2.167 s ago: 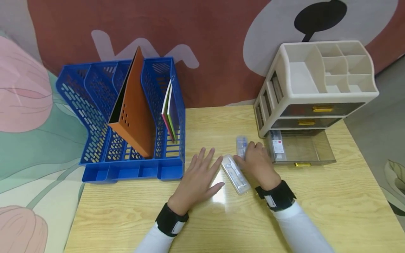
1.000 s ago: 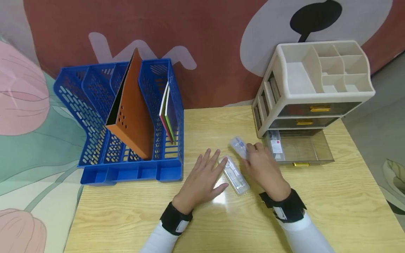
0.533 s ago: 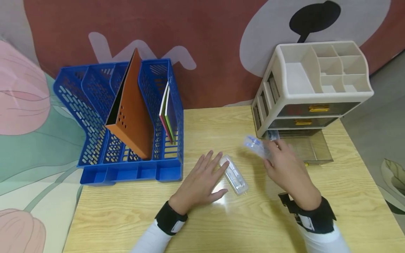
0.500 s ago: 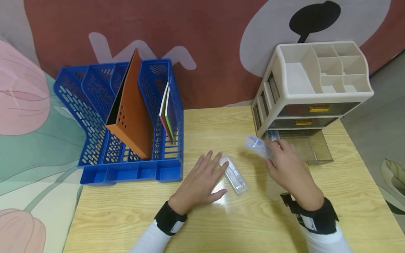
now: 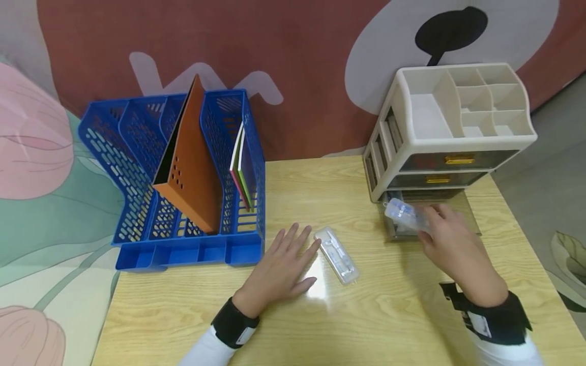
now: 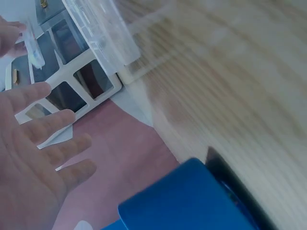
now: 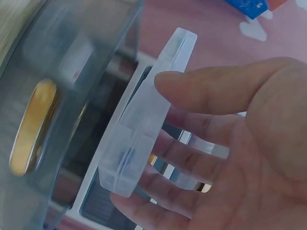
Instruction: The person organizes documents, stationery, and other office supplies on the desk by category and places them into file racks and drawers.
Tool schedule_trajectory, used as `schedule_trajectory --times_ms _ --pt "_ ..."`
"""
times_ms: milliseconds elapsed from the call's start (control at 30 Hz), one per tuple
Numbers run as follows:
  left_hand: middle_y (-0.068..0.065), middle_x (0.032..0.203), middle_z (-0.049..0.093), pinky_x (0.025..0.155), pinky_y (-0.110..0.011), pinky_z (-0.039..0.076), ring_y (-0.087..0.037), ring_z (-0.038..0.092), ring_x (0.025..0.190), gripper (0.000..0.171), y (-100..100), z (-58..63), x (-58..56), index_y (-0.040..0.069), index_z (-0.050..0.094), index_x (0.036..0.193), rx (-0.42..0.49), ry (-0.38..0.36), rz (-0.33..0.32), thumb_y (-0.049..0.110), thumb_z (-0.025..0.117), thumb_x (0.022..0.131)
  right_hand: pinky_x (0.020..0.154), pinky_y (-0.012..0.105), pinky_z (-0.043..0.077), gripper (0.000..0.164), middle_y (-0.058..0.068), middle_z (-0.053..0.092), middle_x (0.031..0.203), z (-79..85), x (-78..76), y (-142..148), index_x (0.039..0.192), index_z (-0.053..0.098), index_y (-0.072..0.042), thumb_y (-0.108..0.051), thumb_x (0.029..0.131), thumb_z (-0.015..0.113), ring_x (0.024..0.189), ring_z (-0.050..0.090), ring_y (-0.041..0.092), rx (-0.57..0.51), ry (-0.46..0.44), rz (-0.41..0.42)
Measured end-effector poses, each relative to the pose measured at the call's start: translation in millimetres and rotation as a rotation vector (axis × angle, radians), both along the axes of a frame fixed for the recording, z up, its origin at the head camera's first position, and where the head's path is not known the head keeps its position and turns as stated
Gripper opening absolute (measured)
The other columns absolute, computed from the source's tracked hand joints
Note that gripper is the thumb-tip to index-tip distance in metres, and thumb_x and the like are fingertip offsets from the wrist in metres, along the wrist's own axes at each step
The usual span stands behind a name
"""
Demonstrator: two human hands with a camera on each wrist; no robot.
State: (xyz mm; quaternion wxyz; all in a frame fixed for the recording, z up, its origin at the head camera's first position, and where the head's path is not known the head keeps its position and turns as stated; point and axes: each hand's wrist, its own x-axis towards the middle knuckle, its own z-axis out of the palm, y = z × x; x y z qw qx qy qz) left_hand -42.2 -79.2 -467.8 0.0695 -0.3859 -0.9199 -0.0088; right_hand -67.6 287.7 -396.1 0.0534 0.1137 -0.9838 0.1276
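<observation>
My right hand [image 5: 460, 249] pinches a small translucent plastic case [image 5: 405, 214] with bluish contents, thumb on one side and fingers on the other in the right wrist view. The case is tilted over the left part of the pulled-out bottom drawer [image 5: 470, 216], whose gold handle [image 7: 33, 127] shows up close there. A packet in that drawer is mostly hidden beneath the held case. My left hand [image 5: 276, 272] is spread, palm down, over the table, holding nothing. Close to its fingertips lies a longer clear plastic case [image 5: 337, 254] with pale contents.
The white drawer organizer [image 5: 405, 132] stands at the back right, with open compartments on top and two closed drawers. At the left, a blue file rack [image 5: 192, 243] holds an orange folder [image 5: 197, 173] and thin booklets [image 5: 242, 170]. All stand on a wooden table [image 5: 316, 188].
My right hand has picked up the small case from the table and carried it right, over the open drawer. My left hand has shifted slightly left, away from the longer case.
</observation>
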Motion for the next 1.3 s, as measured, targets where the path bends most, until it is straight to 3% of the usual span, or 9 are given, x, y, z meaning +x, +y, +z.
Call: schedule_trajectory --times_ms 267,533,933,1133,1200,1300 --pt "-0.018 0.166 0.035 0.123 -0.058 0.032 -0.044 0.032 0.153 0.078 -10.1 2.5 3.8 0.018 0.04 0.159 -0.022 0.017 0.006 0.063 0.054 0.097 0.074 0.075 0.048 0.061 0.037 0.052 0.13 -3.1 -9.0 20.6 0.139 0.053 0.001 -0.001 0.083 0.077 0.105 0.051 0.059 0.046 -0.077 -0.074" --pt "-0.018 0.166 0.034 0.122 -0.059 0.033 -0.044 0.033 0.152 0.077 -18.8 6.6 8.2 0.019 0.043 0.158 -0.054 0.013 0.001 0.064 0.055 0.096 0.067 0.078 0.048 0.056 0.038 0.048 0.126 -10.5 -20.6 39.5 0.135 0.052 0.007 -0.004 0.085 0.073 0.099 0.049 0.063 0.052 -0.153 -0.126" --pt "-0.017 0.167 0.034 0.122 -0.058 0.033 -0.043 0.034 0.152 0.077 -29.3 3.6 12.8 0.019 0.043 0.158 -0.045 -0.007 -0.002 0.063 0.057 0.096 0.061 0.07 0.051 0.044 0.038 0.052 0.113 -22.4 -39.8 46.7 0.123 0.058 0.012 -0.005 0.086 0.075 0.084 0.059 0.057 0.059 -0.123 -0.125" --pt "-0.017 0.166 0.035 0.123 -0.058 0.032 -0.043 0.034 0.152 0.077 -32.5 2.7 14.4 0.019 0.042 0.158 -0.034 -0.048 0.005 0.062 0.058 0.096 0.066 0.073 0.051 0.042 0.037 0.053 0.116 -32.3 -49.5 44.6 0.122 0.058 0.013 -0.008 0.09 0.075 0.099 0.056 0.055 0.033 -0.123 -0.138" --pt "-0.017 0.166 0.035 0.123 -0.058 0.032 -0.043 0.034 0.152 0.078 -33.3 2.6 14.5 0.019 0.041 0.159 -0.037 -0.048 0.008 0.062 0.058 0.096 0.062 0.071 0.051 0.04 0.037 0.055 0.111 -35.3 -51.9 43.9 0.117 0.058 0.014 -0.011 0.09 0.076 0.098 0.056 0.055 0.016 -0.115 -0.134" --pt "-0.018 0.166 0.036 0.122 -0.059 0.033 -0.044 0.035 0.151 0.078 -34.2 2.6 14.0 0.018 0.041 0.159 -0.033 -0.034 0.007 0.062 0.058 0.096 0.055 0.061 0.049 0.038 0.031 0.06 0.088 -38.5 -55.7 41.4 0.103 0.059 0.015 -0.017 0.09 0.077 0.078 0.059 0.048 0.017 -0.105 -0.114"
